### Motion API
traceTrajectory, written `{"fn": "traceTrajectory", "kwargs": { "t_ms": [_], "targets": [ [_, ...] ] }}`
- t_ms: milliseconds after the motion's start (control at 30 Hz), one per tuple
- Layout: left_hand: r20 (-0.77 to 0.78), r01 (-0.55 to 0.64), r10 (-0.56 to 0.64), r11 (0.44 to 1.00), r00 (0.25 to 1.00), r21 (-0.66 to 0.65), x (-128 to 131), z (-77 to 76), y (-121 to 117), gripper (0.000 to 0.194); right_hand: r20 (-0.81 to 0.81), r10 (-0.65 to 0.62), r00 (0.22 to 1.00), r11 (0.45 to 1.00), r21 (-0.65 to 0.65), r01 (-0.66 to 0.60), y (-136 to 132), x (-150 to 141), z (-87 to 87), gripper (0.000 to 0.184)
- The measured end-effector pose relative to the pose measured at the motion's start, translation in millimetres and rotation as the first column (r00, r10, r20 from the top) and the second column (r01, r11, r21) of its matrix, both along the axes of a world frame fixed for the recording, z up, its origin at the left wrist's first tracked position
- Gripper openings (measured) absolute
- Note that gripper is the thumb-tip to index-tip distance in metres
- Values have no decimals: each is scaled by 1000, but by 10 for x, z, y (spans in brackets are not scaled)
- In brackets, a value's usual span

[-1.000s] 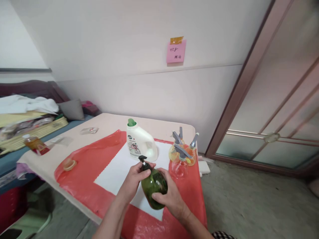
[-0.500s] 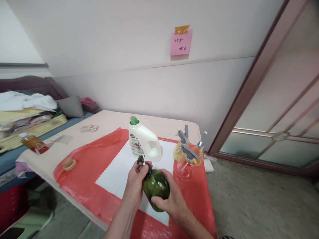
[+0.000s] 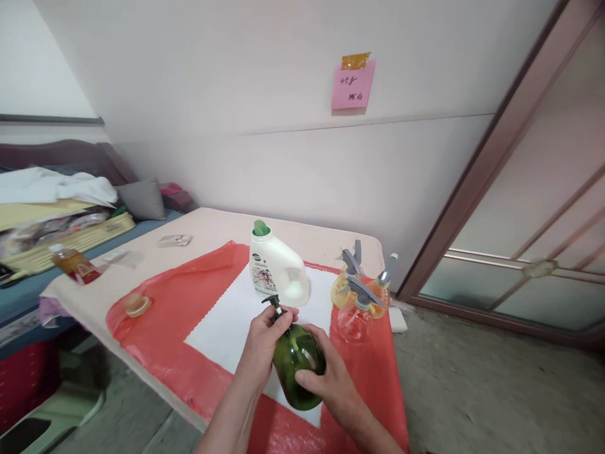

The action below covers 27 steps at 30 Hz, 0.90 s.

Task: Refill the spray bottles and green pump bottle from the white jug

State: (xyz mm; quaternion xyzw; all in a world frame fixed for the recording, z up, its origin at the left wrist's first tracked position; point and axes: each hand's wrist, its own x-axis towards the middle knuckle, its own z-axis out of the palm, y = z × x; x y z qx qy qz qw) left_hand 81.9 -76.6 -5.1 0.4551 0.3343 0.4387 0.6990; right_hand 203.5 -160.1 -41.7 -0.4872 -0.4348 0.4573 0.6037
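Two-handed hold on a rounded, translucent green plastic pump bottle (image 3: 297,372), apparently raised over a white scalloped-edge sheet (image 3: 217,334), itself laid on glossy red plastic film (image 3: 174,328) covering part of the pale table (image 3: 227,219). The bottle leans, its black pump head (image 3: 273,300) toward the upper left. Left hand (image 3: 263,339): thumb and fingers closed about the neck, just below the spout. Right hand (image 3: 333,381): curved around the body, thumb on the near face. Good practice, as judged here: steady the smooth body with the broad right-hand grip; apply force at the collar, not the spout; limit the lean; and keep clear of the cream plastic jug (image 3: 278,268) standing behind.
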Motion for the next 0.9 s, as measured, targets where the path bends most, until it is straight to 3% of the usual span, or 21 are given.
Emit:
{"fn": "traceTrajectory", "kwargs": {
  "t_ms": [100,200,267,300,333,400,467,500,567,633,700,767,833,900],
  "targets": [
    [142,183,-173,981,975,-66,-29,39,-2,21,-302,182,936,983,70,-169,-51,-13,6,62],
    [275,350,-319,934,907,-69,-59,79,-24,25,-593,302,746,950,120,-289,-125,-50,3,52],
    [305,378,-347,925,887,-48,-64,90,-37,28,-681,320,658,936,121,-330,-150,-63,1,48],
    [301,366,-337,930,892,-43,-62,92,-40,30,-683,321,657,935,116,-336,-149,-59,3,49],
    [286,340,-314,939,905,-48,-58,92,-41,32,-653,316,688,938,109,-328,-138,-49,9,51],
    [235,260,-237,963,943,-75,-47,88,-34,35,-490,265,830,962,80,-260,-93,-16,26,56],
    [167,165,-150,983,975,-78,-35,75,-24,38,-202,126,971,992,29,-122,-38,12,38,60],
    [129,118,-109,991,986,-64,-26,65,-21,38,-39,37,999,999,-1,-37,-13,16,36,64],
    [58,45,-44,999,997,-11,-2,40,-25,36,256,-111,960,991,-42,126,20,2,11,72],
    [-24,-1,2,999,1000,35,31,18,-42,35,438,-180,881,975,-37,218,32,-32,-31,77],
    [-128,-16,23,999,992,52,62,10,-62,35,503,-193,842,971,-27,239,29,-59,-66,80],
    [-201,-8,17,999,979,45,74,19,-71,36,485,-178,856,974,-39,225,21,-57,-69,79],
    [-206,28,-22,999,978,22,58,41,-65,36,384,-138,913,984,-50,170,9,-23,-34,76],
    [-155,90,-88,996,984,8,18,67,-52,34,185,-37,982,999,-26,43,-7,23,21,71]
  ]
}}
